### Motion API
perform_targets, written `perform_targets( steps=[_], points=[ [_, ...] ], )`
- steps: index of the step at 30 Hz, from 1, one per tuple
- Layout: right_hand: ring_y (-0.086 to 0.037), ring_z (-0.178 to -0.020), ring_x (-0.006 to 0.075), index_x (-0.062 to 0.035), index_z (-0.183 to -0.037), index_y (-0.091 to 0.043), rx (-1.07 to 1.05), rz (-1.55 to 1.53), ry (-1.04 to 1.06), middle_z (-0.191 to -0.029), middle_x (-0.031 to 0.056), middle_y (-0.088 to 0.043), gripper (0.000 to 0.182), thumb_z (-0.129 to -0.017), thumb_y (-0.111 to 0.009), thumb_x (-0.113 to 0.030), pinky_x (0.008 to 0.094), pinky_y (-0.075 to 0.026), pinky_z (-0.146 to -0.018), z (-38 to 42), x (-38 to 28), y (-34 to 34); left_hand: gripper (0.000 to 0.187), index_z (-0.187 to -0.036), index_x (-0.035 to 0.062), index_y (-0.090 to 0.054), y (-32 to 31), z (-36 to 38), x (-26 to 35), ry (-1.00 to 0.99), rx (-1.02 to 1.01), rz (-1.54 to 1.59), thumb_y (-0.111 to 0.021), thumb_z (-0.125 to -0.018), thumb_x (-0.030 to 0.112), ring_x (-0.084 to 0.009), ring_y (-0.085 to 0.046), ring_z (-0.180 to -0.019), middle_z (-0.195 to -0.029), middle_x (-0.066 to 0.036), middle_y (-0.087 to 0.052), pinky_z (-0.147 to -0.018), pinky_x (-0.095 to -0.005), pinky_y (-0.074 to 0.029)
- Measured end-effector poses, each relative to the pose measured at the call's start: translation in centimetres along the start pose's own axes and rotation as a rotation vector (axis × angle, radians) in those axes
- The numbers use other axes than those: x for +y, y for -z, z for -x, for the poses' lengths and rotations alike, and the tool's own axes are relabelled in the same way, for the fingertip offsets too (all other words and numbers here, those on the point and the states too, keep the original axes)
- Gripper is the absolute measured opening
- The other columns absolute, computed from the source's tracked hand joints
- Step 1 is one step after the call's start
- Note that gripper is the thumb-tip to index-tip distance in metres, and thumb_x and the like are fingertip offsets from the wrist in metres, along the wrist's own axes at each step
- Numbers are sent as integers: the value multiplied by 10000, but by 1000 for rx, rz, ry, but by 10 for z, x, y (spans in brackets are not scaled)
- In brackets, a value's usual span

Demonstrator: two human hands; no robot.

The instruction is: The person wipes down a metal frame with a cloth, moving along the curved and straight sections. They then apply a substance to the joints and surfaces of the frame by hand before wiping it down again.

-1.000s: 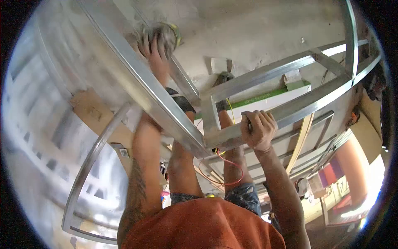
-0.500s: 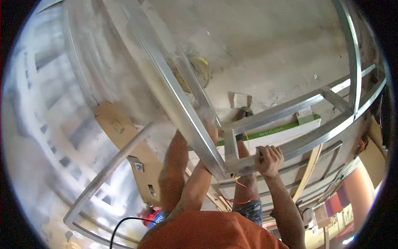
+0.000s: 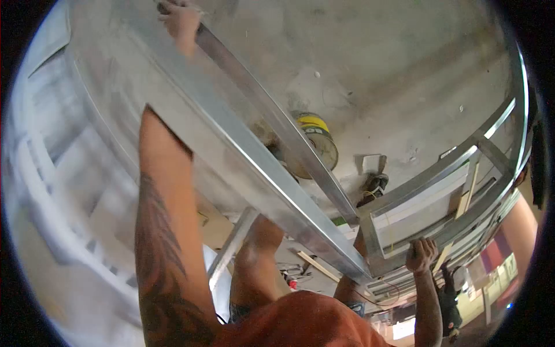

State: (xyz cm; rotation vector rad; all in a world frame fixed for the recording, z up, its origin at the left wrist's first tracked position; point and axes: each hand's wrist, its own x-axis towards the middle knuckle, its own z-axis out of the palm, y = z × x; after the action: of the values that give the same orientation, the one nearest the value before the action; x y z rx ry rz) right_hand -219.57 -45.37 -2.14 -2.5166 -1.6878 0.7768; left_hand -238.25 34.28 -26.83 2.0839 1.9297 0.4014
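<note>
A welded frame of silvery square metal tubes [image 3: 280,199] stretches diagonally across the view. Its parallel inner bar [image 3: 277,118] lies just beyond, and a ladder-like section curves off to the right. Reaching far up past the near tube, my tattooed left arm ends in my left hand [image 3: 180,24], its fingers curled round the frame at the top; part of the grip is cut off by the image edge. My right hand [image 3: 422,255] is closed in a fist round the outer tube of the right section, near the corner.
A bucket with a yellow band [image 3: 314,124] stands on the concrete floor [image 3: 393,75] behind the bars. My shod foot [image 3: 374,188] is beside a small block [image 3: 373,164]. Wood strips and tools lie below. Another person [image 3: 448,298] is at lower right.
My left arm has come into view, stretched to the frame's upper end. The frame and my right hand have shifted right in view. More of the bucket shows.
</note>
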Motion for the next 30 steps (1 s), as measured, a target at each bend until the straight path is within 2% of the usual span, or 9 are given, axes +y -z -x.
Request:
perform_targets(
  steps=[3, 6, 12, 17, 20, 22, 26, 28, 30],
  points=[
    [-524, -623, 316, -49, -783, -617, -24, 12, -11, -693, 124, -553, 58, -809, -607, -100, 445, -408, -574, -9, -4, -2, 838, -1576, 30, -127, -4, -17, -29, -54, -63, 86, -610, -974, 356, -455, -407, -1341, -1491, -319, -309, -1057, -548, -423],
    [-535, -632, 320, -51, -797, -621, -78, -10, 0, -703, 120, -560, 32, -791, -616, -82, 445, -420, -583, -10, -2, 0, 790, -1573, 31, -154, 4, 79, -80, -25, -174, 346, -576, -991, 360, -442, -407, -1350, -1505, -303, -311, -1068, -533, -414],
    [-531, -629, 328, -46, -819, -619, -92, -29, -24, -707, 124, -546, 101, -721, -622, -69, 444, -433, -578, -11, -2, 5, 703, -1567, 32, -207, 45, 422, -119, 637, -501, 706, -507, -1027, 367, -417, -406, -1369, -1532, -272, -315, -1090, -504, -395],
    [-521, -612, 326, -46, -802, -613, -62, -16, 8, -684, 117, -507, 99, -703, -610, -58, 440, -420, -556, -11, 0, 7, 641, -1562, 33, -251, 38, 444, -87, 883, -567, 892, -450, -1056, 373, -395, -406, -1384, -1554, -245, -319, -1108, -480, -380],
    [-540, -674, 296, -95, -797, -617, -57, 19, -37, -726, 87, -512, 141, -664, -665, -87, 439, -458, -598, -4, 3, 7, 609, -1559, 33, -278, 27, 373, -51, 636, -431, 812, -416, -1074, 376, -383, -406, -1393, -1567, -229, -321, -1118, -465, -371],
    [-544, -679, 295, -96, -800, -617, -62, -9, -45, -732, 84, -519, 148, -661, -664, -74, 435, -459, -598, 2, 1, 6, 616, -1568, 39, -271, 37, 302, -6, 161, -296, 627, -399, -1079, 392, -411, -376, -1417, -1589, -240, -281, -1122, -472, -369],
    [-530, -640, 283, -90, -811, -615, -16, -14, -8, -714, 72, -520, 174, -649, -663, -55, 417, -451, -581, -4, 4, 6, 533, -1508, -19, -361, 36, 197, 19, -140, -134, 274, -423, -1071, 282, -474, -325, -1421, -1538, -304, -312, -1173, -525, -296],
    [-526, -629, 278, -88, -810, -611, -17, -27, -9, -703, 70, -513, 176, -645, -663, -56, 413, -446, -575, -1, 4, 6, 450, -1386, -29, -515, 41, 184, 8, -823, 68, -383, -524, -1008, 215, -453, -401, -1367, -1438, -303, -433, -1146, -544, -321],
    [-530, -631, 268, -87, -811, -608, -9, -28, 24, -683, 69, -497, 178, -644, -660, -56, 404, -441, -568, -5, 3, 9, 422, -1296, -19, -581, 40, 210, -3, -752, -269, -325, -566, -964, 242, -469, -444, -1319, -1401, -302, -475, -1124, -539, -340]
  ],
)
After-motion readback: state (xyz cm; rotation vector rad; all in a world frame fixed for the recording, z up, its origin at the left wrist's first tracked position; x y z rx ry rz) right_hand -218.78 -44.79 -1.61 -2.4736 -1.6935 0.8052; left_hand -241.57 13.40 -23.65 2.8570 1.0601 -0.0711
